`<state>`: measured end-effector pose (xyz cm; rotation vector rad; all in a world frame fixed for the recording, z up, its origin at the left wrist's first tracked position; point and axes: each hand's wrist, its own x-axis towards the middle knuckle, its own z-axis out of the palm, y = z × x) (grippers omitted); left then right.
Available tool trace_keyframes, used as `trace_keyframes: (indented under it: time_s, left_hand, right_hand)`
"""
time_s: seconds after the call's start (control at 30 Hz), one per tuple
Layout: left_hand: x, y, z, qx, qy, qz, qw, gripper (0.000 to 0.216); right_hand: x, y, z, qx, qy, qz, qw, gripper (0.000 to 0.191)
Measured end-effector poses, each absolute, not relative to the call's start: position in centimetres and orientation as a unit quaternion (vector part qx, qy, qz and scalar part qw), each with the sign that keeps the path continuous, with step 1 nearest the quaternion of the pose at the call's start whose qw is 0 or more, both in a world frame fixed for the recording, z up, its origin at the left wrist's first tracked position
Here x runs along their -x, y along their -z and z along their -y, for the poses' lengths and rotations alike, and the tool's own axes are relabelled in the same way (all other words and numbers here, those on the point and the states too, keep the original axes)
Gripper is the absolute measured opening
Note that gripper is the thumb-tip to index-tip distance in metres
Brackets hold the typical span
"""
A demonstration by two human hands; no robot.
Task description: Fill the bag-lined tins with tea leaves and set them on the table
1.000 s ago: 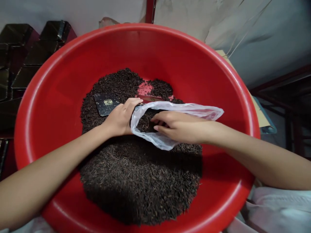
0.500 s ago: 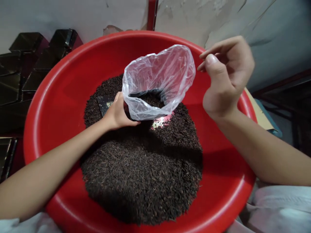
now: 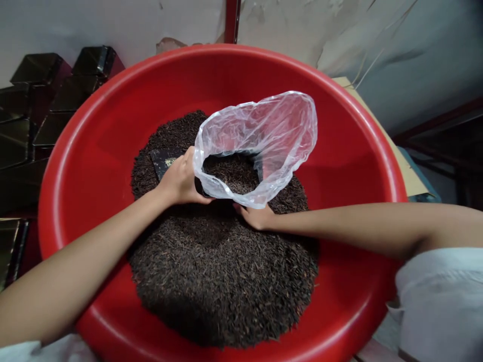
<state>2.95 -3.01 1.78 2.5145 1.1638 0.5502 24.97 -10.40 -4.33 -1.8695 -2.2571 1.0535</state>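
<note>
While the clear, crinkled plastic bag [image 3: 289, 130] gaped above both hands' fingers, dark shredded leaves [image 3: 236, 173] filled its bottom. The left hand [image 3: 179, 176] had thumb and fingers clamped around the black container [image 3: 199, 188] beneath; the right hand's [image 3: 259, 216] fingers, mostly hidden under the bag's near edge, showed no certain grip. Left of the left fingers lay a flat black gold-marked plate [image 3: 160, 160]; below all fingers, loose leaves [image 3: 226, 281] spread across the round red plastic basin [image 3: 350, 166].

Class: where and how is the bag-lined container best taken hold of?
Likely by the outer walls of the container, below the flared mouth of the plastic bag, coming from left and right. The thin, wrinkled bag looks loose, so gripping it might let the container slip. The left hand wraps the left side; the right hand is low, near side, partly hidden.
</note>
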Motion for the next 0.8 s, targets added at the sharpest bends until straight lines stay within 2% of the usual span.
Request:
trace_keyframes:
  time_s: [0.2,0.33,0.43,0.53,0.63,0.7,0.8]
  left_hand:
    - [-2.3,-0.5,3.0,-0.894,-0.223,-0.365,0.136,0.092]
    - [-1.8,0.7,2.6,-0.902,-0.256,-0.323,0.13,0.093]
    - [-1.6,1.0,2.4,-0.901,-0.265,-0.324,0.117,0.093]
    - [-1.6,0.8,2.4,-0.903,-0.257,-0.331,0.097,0.091]
    - [-1.6,0.5,2.5,-0.905,-0.253,-0.329,0.091,0.091]
    - [-1.6,0.2,2.6,-0.904,-0.246,-0.335,0.101,0.09]
    - [-1.7,-0.3,2.8,-0.895,-0.235,-0.36,0.118,0.09]
  right_hand:
    - [-23.9,1.7,12.2,0.485,-0.455,0.741,-0.093,0.103]
    - [-23.5,-0.6,12.5,0.401,-0.512,0.752,-0.101,0.118]
    - [-23.1,-1.9,13.3,0.399,-0.505,0.759,-0.098,0.122]
    - [-22.7,-2.7,14.3,0.446,-0.496,0.735,-0.122,0.107]
    - [-22.4,-3.1,14.9,0.495,-0.515,0.693,-0.098,0.085]
    - [-22.2,-3.2,14.9,0.507,-0.565,0.646,-0.074,0.07]
    - [-21.9,-4.1,14.5,0.478,-0.704,0.524,-0.046,0.044]
